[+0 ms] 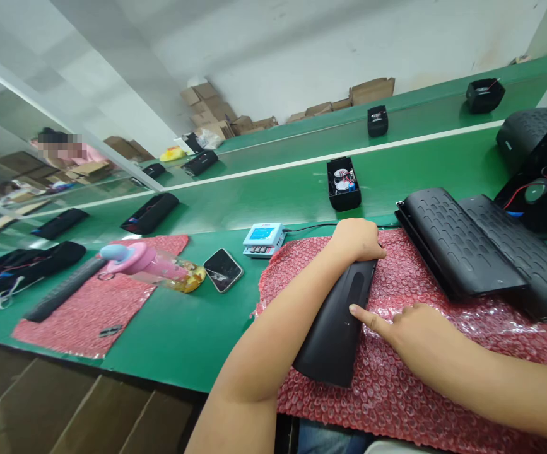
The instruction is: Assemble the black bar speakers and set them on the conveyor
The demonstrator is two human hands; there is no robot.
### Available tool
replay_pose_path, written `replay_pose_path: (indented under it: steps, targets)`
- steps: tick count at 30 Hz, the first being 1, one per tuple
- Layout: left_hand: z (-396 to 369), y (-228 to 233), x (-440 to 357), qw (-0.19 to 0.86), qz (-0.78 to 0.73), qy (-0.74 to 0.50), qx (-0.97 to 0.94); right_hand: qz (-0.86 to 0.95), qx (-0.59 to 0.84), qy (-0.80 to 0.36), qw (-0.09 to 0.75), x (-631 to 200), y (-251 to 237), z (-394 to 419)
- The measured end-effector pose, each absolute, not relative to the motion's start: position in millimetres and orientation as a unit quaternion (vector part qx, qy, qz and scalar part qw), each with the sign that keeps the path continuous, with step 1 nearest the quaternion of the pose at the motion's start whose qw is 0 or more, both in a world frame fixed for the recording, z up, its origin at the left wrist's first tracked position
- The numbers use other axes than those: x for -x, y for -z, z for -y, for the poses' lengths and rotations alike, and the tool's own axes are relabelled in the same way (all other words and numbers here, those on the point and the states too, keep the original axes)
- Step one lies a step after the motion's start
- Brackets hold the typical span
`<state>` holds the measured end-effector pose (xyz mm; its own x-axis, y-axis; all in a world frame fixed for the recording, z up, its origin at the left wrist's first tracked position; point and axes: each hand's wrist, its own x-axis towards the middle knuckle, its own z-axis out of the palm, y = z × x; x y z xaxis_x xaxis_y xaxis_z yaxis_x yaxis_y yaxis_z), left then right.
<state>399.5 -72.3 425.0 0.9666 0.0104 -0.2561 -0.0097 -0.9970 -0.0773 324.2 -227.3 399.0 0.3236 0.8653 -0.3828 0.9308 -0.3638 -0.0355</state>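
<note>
A black speaker housing, long and smooth with a dark oval strip near its far end, lies slanted on red bubble wrap. My left hand is wrapped over the far end of the housing, its forearm crossing along the left side. From the right comes my right hand, one digit stretched out with its tip against the housing's face below the strip. The other fingers of that hand are bent and partly hidden; nothing shows in them. Right of the hands, two black patterned grille shells lie overlapping on the wrap.
A light-blue meter with a cable stands beyond the wrap, beside a phone and a pink bottle. An opened speaker body with wires sits on the green bench. Another person is far left.
</note>
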Motion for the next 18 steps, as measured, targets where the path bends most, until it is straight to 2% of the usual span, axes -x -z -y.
replay_pose_path:
  steps: [7,13,18]
  targets:
    - [72,-425,-399,0.049,-0.012,-0.121,0.991,-0.590,-0.799,0.110,0.028,-341,-401,233]
    - [75,-425,-400,0.047,-0.016,-0.127,0.991,-0.587,-0.796,0.140,0.049,-350,-408,230]
    - [74,-425,-399,0.046,-0.006,-0.130,0.991,-0.579,-0.805,0.110,0.062,-340,-398,226]
